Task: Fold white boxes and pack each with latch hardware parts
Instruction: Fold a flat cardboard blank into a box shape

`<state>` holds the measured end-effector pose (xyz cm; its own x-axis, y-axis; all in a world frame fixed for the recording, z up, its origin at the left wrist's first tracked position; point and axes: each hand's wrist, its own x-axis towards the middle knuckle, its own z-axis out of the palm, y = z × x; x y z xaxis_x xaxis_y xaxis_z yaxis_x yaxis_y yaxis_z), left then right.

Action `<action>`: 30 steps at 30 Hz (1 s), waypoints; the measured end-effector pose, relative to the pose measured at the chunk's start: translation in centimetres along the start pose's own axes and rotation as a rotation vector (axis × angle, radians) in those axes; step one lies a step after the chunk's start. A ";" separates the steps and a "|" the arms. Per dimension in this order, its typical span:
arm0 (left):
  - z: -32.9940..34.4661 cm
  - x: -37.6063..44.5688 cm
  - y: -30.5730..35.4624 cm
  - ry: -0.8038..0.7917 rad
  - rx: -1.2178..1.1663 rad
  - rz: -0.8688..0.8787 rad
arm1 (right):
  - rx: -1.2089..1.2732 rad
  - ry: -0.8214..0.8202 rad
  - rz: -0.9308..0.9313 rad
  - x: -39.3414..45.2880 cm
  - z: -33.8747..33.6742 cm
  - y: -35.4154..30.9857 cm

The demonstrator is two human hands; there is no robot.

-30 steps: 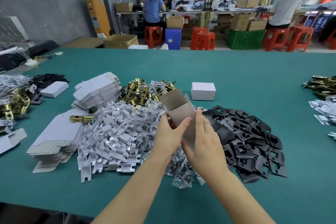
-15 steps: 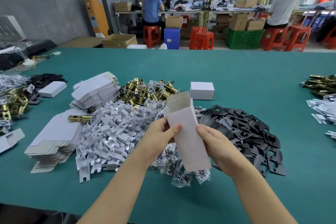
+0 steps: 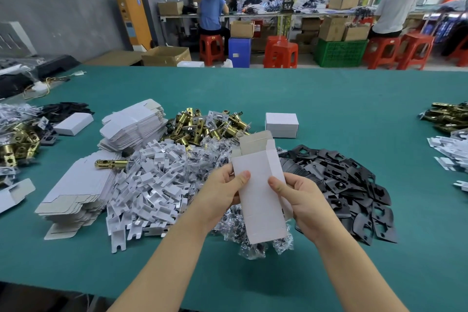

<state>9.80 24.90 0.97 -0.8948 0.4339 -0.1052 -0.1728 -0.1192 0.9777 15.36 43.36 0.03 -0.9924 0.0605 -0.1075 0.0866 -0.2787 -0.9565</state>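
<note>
The white box has swung upright and opened; left hand and right hand pinch its sides. Squeezing harder would likely crease the panels.

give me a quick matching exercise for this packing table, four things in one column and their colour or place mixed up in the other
Things:
1. held box
2. plate pile
3. latch pile
4. closed box

Descriptions:
A. brass coloured, behind the white clips
B. between both hands, top flaps open
C. black, right of the hands
D. standing alone on the green table, beyond the hands

Pairs: 1-B, 2-C, 3-A, 4-D
</note>
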 end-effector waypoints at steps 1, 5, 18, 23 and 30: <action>0.1 0.0 -0.1 -0.008 0.010 0.003 | 0.014 0.006 0.002 0.0 0.0 0.1; 0.2 -0.1 -0.6 -0.015 0.048 0.011 | 0.063 0.025 -0.002 -0.2 -0.1 0.4; -0.2 -0.1 -0.2 0.002 0.126 0.041 | -0.052 -0.043 -0.014 -0.2 -0.5 0.6; -0.4 -0.1 -0.4 0.007 0.312 0.076 | -0.115 0.058 -0.152 0.0 -0.5 1.0; -0.7 -0.2 -0.7 -0.010 0.287 0.083 | -0.174 -0.015 -0.249 -0.1 -0.8 1.1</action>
<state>9.77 24.29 0.17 -0.8964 0.4426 -0.0220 0.0258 0.1017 0.9945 15.59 43.85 -1.21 -0.9860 0.0921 0.1392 -0.1473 -0.0881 -0.9852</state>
